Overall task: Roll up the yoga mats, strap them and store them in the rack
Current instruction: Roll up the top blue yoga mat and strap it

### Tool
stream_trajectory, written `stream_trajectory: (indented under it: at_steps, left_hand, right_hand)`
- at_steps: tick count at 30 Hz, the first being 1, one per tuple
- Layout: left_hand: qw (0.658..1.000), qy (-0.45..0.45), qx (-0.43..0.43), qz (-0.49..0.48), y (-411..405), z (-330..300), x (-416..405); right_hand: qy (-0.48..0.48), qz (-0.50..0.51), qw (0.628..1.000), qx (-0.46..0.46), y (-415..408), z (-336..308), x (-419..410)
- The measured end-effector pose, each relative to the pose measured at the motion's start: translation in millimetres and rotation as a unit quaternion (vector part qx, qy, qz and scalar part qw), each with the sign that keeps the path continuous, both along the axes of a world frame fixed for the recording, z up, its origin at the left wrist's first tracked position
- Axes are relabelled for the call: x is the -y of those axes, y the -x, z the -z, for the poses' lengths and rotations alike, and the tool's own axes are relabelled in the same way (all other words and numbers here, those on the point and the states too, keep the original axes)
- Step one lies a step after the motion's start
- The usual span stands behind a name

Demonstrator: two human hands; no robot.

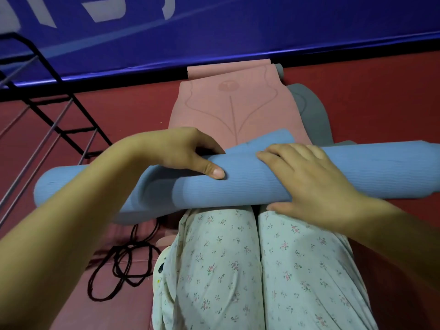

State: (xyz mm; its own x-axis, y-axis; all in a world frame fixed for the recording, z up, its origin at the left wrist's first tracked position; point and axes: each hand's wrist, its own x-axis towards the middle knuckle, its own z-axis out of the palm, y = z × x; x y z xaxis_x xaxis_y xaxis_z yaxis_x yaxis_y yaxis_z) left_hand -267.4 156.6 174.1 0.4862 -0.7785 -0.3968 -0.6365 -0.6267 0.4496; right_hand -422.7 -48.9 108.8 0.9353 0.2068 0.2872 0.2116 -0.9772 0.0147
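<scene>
Kneeling, we grip the rolled blue mat [238,186] across our knees, left hand [185,151] and right hand [307,184] curled around it; keeping it tight should ease strapping.

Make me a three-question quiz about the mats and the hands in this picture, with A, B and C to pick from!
1. Where is the black rack?
A. To the left of the mats
B. On the person's lap
C. On top of the pink mat

2. What colour is the mat being rolled?
A. Pink
B. Blue
C. Green

3. What are the hands doing?
A. Hanging loose in the air
B. Both gripping the blue roll
C. Pulling the cord

Answers:
1. A, the rack's bars stand at the left edge, beside the pink mat.
2. B, the roll across the knees is blue.
3. B, the left hand and the right hand curl round the roll.
</scene>
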Motion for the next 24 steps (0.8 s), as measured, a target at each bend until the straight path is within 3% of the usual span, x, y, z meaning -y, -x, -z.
stream_trajectory:
  at_steps: [2,4,7,10,13,19,24]
  left_hand:
    - [1.000,0.019,0.010,-0.017,2.4,4.2,-3.0]
    - [0.996,0.039,0.079,-0.014,7.3,7.5,-6.1]
    - [0.983,-0.001,0.181,0.027,15.6,17.3,-13.8]
    - [0.955,-0.041,0.288,0.063,24.0,33.9,-21.0]
    - [0.929,-0.002,0.360,0.088,27.3,40.3,-23.2]
    - [0.909,0.017,0.406,0.095,25.8,27.6,-3.9]
    - [0.905,0.005,0.416,0.093,25.2,9.0,13.1]
  right_hand:
    - [-0.018,-0.005,0.999,-0.031,-5.7,-5.6,3.8]
    - [-0.041,-0.006,0.997,-0.068,-12.7,-12.4,7.7]
    - [-0.068,-0.003,0.991,-0.111,-23.4,-19.0,11.7]
    - [-0.074,-0.001,0.989,-0.131,-28.3,-21.3,11.7]
    - [-0.066,0.007,0.990,-0.125,-25.0,-21.5,10.0]
    - [0.051,0.045,0.995,-0.076,-17.6,-14.5,11.7]
    - [0.007,0.028,1.000,0.005,-21.7,-21.6,33.8]
